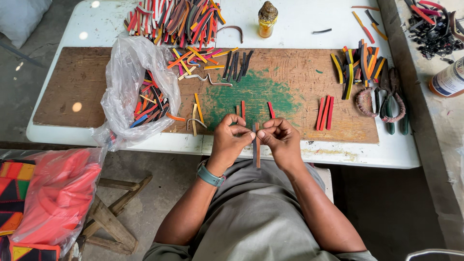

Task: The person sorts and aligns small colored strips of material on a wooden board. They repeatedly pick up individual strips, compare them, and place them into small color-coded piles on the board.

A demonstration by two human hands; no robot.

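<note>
Both hands pinching a pair of strips at bottom centre of frame, just below the table edge.

Left hand [229,137] and right hand [280,137] each pinch the top of two strips [255,150], one dark, one orange-brown, pressed flat together and hanging vertical. Above them on the wooden board [67,87]: three red strips [325,112] side by side right of centre, about three short red ones [243,108] on the green paint patch. Clear plastic bag [130,92], open, left of centre, holds mixed coloured strips. Big loose pile [174,19] top centre; smaller pile [357,67] upper right. One amber bottle [267,20] with a crusted cap, top centre. Pliers [389,104] with wrapped handles, right. White cylindrical container [447,79] with a dark label band, far right edge. Red-filled plastic bag [58,195], lower left.
</note>
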